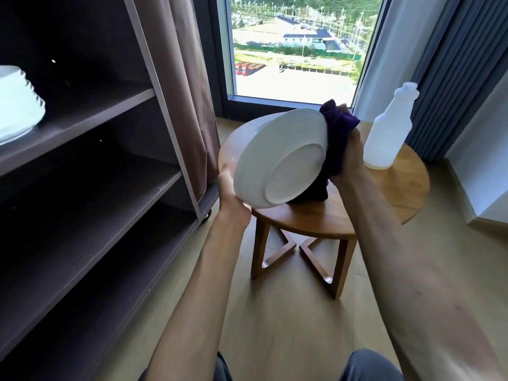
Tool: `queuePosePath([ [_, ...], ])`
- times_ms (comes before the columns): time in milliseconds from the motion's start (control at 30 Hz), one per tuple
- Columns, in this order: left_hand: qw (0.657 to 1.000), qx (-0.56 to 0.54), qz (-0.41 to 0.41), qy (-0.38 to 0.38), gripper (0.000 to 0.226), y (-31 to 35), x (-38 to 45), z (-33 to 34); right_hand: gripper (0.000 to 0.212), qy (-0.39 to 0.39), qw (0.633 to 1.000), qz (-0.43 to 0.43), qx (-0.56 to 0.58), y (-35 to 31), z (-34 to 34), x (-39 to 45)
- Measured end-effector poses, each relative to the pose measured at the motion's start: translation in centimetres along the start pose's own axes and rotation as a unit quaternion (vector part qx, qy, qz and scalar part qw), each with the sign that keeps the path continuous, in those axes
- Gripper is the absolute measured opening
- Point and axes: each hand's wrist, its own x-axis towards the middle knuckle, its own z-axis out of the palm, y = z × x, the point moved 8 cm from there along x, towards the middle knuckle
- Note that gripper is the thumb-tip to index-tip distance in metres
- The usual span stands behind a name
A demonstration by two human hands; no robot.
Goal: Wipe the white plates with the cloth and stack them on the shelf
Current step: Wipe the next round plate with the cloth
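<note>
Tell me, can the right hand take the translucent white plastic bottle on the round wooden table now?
Probably not yet: the right hand grips the purple cloth, though the bottle stands unobstructed beside it.

We hold a white plate (280, 158) tilted over the round wooden table (324, 218), its underside turned toward us. Our left hand (229, 185) grips its near-left rim, and our right hand (350, 155) holds a purple cloth (336, 138) bunched against the plate's far-right edge. Some of the cloth hangs down behind the plate to the tabletop. A translucent white bottle (389, 130) stands on the right of the table. On the left stands a dark shelf (82, 114), with a stack of white plates (16, 105) at its far left edge. A window (297, 48) lies beyond the table.
</note>
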Motion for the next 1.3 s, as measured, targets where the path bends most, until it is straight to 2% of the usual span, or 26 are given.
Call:
queuePosePath([
  [67, 0.997, 0.019, 0.022, -0.074, 0.080, 0.7, 0.5, 0.9, 0.017, 0.044, 0.996, 0.017, -0.081, 0.9, -1.0, -0.1],
  [133, 0.979, 0.054, 0.018, -0.195, 0.098, 0.7, -0.6, 2.6, 0.019, 0.060, 0.992, 0.037, -0.104, 1.2, -0.8, -0.3],
  [200, 0.963, 0.075, 0.025, -0.258, 0.098, 0.8, -1.8, 3.9, 0.033, 0.082, 0.992, 0.057, -0.075, 1.4, -0.5, 0.1],
  [333, 0.948, 0.084, 0.017, -0.307, 0.076, 0.3, -3.7, 5.0, 0.028, 0.107, 0.976, 0.070, -0.177, 1.3, -0.3, 0.1],
  [433, 0.955, 0.065, 0.018, -0.288, 0.073, -0.5, -3.9, 4.9, 0.043, 0.095, 0.964, 0.057, -0.242, 1.0, 0.4, 0.2],
  [533, 0.968, 0.032, 0.038, -0.247, 0.075, -0.5, -3.6, 4.9, 0.052, 0.093, 0.938, -0.058, -0.328, -0.9, 2.9, -0.4],
  [600, 0.972, 0.011, 0.050, -0.229, 0.079, 0.2, -3.4, 5.0, 0.055, 0.063, 0.931, -0.142, -0.330, -1.7, 5.1, -1.8],
  [700, 0.971, -0.012, 0.066, -0.228, 0.066, 0.4, -3.4, 6.0, 0.045, 0.021, 0.928, -0.223, -0.299, -1.2, 7.3, -4.1],
  [767, 0.978, -0.045, 0.091, -0.183, 0.053, 0.5, -3.1, 5.6, 0.037, -0.039, 0.903, -0.254, -0.345, 0.1, 9.1, -5.3],
  [833, 0.982, -0.093, 0.101, -0.127, 0.051, 0.8, -2.5, 4.1, 0.032, -0.107, 0.867, -0.269, -0.407, 1.8, 10.9, -6.9],
  [900, 0.980, -0.123, 0.115, -0.105, 0.055, 1.4, -2.3, 2.9, 0.028, -0.142, 0.840, -0.290, -0.436, 2.7, 11.8, -8.0],
  [967, 0.979, -0.126, 0.134, -0.091, 0.058, 1.9, -2.3, 2.0, 0.031, -0.152, 0.827, -0.305, -0.446, 3.1, 12.5, -8.0],
  [1033, 0.980, -0.107, 0.141, -0.094, 0.055, 2.2, -2.5, 2.0, 0.043, -0.152, 0.818, -0.305, -0.463, 2.9, 13.5, -7.2],
  [1167, 0.988, -0.025, 0.137, -0.067, 0.064, 2.7, -2.4, 1.3, 0.053, -0.137, 0.814, -0.265, -0.498, 1.2, 15.4, -4.1],
  [1200, 0.988, -0.018, 0.139, -0.067, 0.070, 2.8, -2.4, 1.1, 0.055, -0.138, 0.816, -0.246, -0.504, 1.0, 15.7, -3.4],
  [1300, 0.985, -0.015, 0.144, -0.092, 0.111, 3.0, -2.6, 1.4, 0.053, -0.125, 0.829, -0.202, -0.507, 1.1, 15.4, -1.5],
])
